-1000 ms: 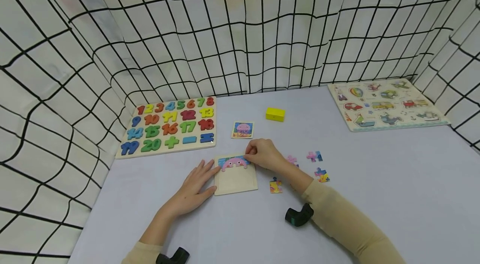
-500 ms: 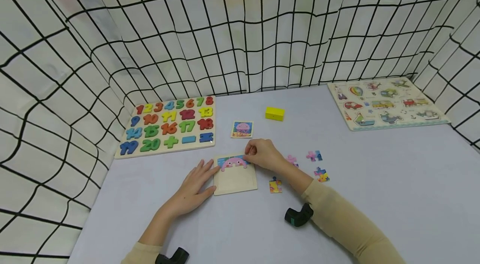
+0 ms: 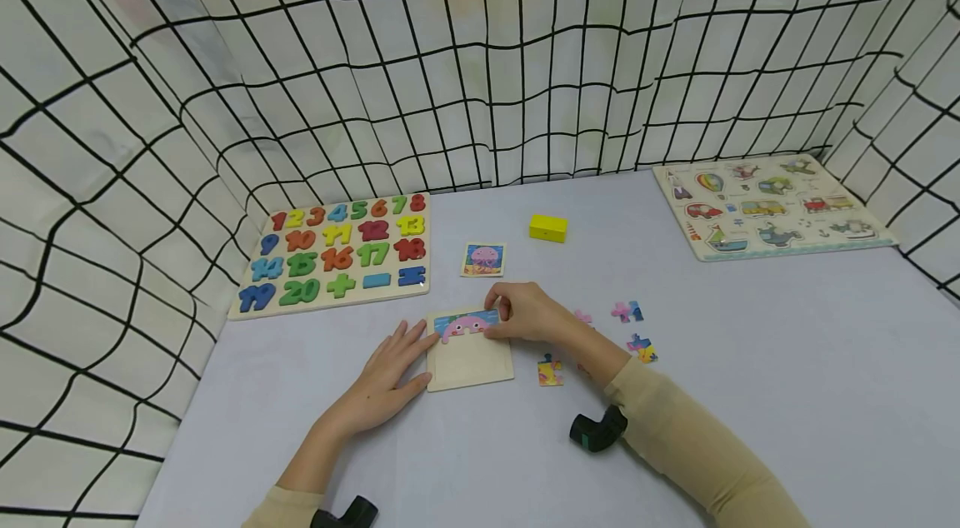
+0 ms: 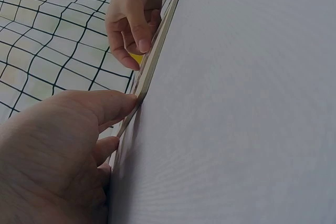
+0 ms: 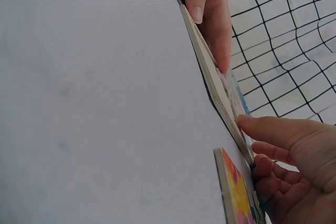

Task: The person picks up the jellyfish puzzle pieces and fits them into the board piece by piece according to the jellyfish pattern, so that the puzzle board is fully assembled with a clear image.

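The wooden puzzle board [image 3: 470, 366] lies on the table, its top strip filled with puzzle pieces [image 3: 465, 325] showing a pink octopus on blue. My left hand [image 3: 386, 385] rests flat at the board's left side, fingers extended, thumb near the lower left corner. In the left wrist view its thumb touches the board's edge [image 4: 152, 66]. My right hand [image 3: 527, 311] is at the upper right corner, thumb and index finger spread apart, both tips at the rightmost fitted piece. In the right wrist view its thumb touches the board's rim and the other fingers bend beside it.
Several loose puzzle pieces [image 3: 551, 371] lie to the right, some partly behind the right forearm. Beyond the board are an octopus picture card [image 3: 483, 259] and a yellow block [image 3: 548, 228]. A number board [image 3: 337, 257] stands left, a vehicle puzzle board [image 3: 772, 207] far right. Black netting [image 3: 480, 62] surrounds the table.
My right thumb and index finger, close together at the piece's corner before, have spread apart, the thumb shifting down along the board's right side. My left hand stays in place.
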The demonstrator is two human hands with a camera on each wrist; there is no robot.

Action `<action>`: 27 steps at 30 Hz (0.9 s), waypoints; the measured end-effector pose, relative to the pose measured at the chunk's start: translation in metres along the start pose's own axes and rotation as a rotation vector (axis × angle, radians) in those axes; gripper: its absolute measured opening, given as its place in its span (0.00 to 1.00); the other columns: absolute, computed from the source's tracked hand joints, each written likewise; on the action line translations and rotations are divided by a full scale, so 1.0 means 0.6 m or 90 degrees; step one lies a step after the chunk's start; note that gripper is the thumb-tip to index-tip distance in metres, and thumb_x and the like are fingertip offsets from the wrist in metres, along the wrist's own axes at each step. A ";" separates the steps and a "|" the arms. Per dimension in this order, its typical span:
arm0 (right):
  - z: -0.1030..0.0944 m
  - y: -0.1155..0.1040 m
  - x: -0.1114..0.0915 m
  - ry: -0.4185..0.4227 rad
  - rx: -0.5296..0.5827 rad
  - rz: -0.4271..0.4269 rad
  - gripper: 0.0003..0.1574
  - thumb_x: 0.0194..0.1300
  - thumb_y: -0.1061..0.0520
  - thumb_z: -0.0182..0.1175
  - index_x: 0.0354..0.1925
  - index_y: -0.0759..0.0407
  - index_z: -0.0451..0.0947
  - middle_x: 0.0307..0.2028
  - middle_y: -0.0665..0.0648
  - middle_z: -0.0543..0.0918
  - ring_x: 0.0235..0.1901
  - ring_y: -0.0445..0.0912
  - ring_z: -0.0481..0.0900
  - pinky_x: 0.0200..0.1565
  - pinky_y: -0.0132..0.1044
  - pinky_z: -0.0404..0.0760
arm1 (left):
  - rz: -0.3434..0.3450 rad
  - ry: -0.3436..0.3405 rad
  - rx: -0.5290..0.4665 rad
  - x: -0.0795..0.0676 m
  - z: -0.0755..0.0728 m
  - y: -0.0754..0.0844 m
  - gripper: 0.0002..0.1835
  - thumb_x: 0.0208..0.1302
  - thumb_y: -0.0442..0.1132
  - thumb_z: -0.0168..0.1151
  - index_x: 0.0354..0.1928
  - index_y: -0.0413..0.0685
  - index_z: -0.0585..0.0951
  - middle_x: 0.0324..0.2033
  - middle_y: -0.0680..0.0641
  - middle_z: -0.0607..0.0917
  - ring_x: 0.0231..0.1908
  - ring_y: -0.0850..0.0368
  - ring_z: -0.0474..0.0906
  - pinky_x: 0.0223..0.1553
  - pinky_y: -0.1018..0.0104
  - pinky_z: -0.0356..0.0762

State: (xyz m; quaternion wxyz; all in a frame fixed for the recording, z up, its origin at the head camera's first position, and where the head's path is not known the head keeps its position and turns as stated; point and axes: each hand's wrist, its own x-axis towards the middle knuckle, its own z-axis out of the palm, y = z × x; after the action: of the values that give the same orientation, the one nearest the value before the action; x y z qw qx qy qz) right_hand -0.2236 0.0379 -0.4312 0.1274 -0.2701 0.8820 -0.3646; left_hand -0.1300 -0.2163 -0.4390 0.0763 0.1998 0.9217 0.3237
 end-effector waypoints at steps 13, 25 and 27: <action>0.002 0.001 -0.001 0.016 0.005 0.009 0.19 0.51 0.49 0.69 0.39 0.55 0.74 0.21 0.49 0.71 0.19 0.39 0.65 0.22 0.28 0.63 | 0.001 -0.002 -0.002 0.000 -0.002 0.002 0.30 0.64 0.44 0.55 0.67 0.52 0.63 0.69 0.45 0.52 0.69 0.45 0.36 0.63 0.41 0.35; 0.006 -0.002 -0.003 0.046 -0.034 -0.013 0.20 0.51 0.48 0.69 0.38 0.55 0.74 0.18 0.48 0.71 0.18 0.39 0.66 0.21 0.27 0.64 | 0.004 -0.004 -0.008 0.000 -0.002 0.002 0.29 0.64 0.44 0.55 0.67 0.52 0.63 0.69 0.44 0.52 0.69 0.45 0.36 0.64 0.42 0.34; 0.006 -0.003 -0.003 0.049 -0.038 -0.010 0.20 0.51 0.48 0.69 0.38 0.56 0.74 0.18 0.48 0.71 0.18 0.39 0.66 0.21 0.27 0.64 | 0.007 -0.003 -0.007 0.000 -0.002 0.001 0.29 0.64 0.44 0.55 0.67 0.52 0.62 0.69 0.44 0.52 0.69 0.45 0.36 0.64 0.42 0.35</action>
State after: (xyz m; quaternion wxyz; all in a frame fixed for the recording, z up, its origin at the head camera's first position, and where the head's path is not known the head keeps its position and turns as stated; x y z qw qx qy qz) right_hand -0.2197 0.0358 -0.4325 0.0823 -0.2664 0.8946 -0.3492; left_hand -0.1300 -0.2169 -0.4378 0.0777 0.2047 0.9186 0.3289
